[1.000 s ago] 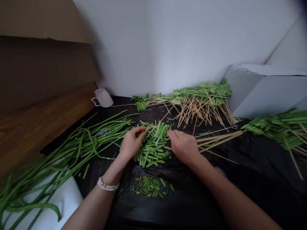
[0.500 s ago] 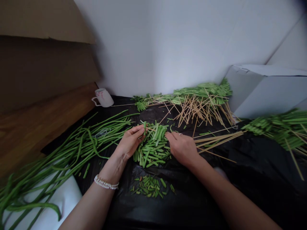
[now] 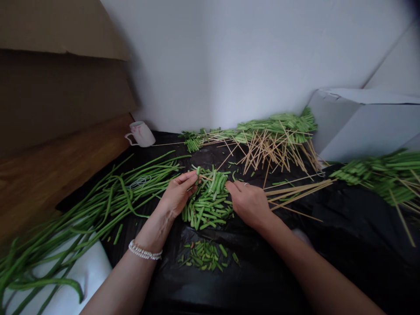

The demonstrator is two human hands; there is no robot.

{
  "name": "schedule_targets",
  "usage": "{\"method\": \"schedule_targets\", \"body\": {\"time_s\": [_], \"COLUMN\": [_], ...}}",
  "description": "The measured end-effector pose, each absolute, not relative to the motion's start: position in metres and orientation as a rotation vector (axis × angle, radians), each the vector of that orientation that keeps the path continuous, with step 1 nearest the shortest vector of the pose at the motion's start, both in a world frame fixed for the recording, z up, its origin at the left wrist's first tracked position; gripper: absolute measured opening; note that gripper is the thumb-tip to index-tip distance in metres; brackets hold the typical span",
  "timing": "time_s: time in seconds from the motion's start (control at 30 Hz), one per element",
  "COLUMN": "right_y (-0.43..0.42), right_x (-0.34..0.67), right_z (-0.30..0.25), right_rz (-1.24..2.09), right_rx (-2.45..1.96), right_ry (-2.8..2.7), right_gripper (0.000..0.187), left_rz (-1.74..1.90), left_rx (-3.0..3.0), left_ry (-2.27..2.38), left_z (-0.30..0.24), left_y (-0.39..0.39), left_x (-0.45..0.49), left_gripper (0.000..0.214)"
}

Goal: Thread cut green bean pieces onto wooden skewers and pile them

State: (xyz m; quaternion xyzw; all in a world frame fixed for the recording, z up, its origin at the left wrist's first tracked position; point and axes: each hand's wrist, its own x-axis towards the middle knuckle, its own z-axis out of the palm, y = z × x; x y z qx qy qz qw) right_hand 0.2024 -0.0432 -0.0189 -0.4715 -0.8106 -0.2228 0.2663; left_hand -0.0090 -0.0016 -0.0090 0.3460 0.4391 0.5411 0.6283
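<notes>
My left hand (image 3: 177, 194), with a beaded bracelet at its wrist, pinches a short cut piece of green long bean (image 3: 198, 170) between thumb and fingers. The tip of a thin wooden skewer (image 3: 205, 177) meets that piece. Several bean pieces (image 3: 218, 181) sit side by side along the skewer, closer to my right hand (image 3: 251, 203). That hand wears a ring and is closed around the skewer's other end, which its fingers hide. Under both hands lies a pile of cut bean pieces (image 3: 206, 214) on black plastic sheeting (image 3: 256, 280).
Whole long beans (image 3: 108, 203) spread across the left side. Small trimmings (image 3: 203, 256) lie in front. Bare skewers (image 3: 300, 190) rest to the right. Loaded bean skewers (image 3: 275, 127) are stacked by the wall and at far right (image 3: 387, 173). A mug (image 3: 141, 134) and white box (image 3: 364, 122) stand behind.
Almost nothing differs. Both hands keep their places, and the bean piece in my left hand has tilted very slightly at the skewer tip.
</notes>
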Motion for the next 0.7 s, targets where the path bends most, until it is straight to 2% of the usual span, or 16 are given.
{"method": "schedule_targets", "body": {"time_s": [0.7], "right_y": [-0.0449], "right_x": [0.2016], "right_z": [-0.0188], "right_rz": [-0.561], "right_rx": [-1.311], "right_ry": [-2.217], "right_gripper": [0.021], "left_rz": [1.287], "left_rx": [0.752], "left_ry": [0.999], "left_z": [-0.0112], "left_y": [0.0001], "left_x": [-0.0076], "left_gripper": [0.028]}}
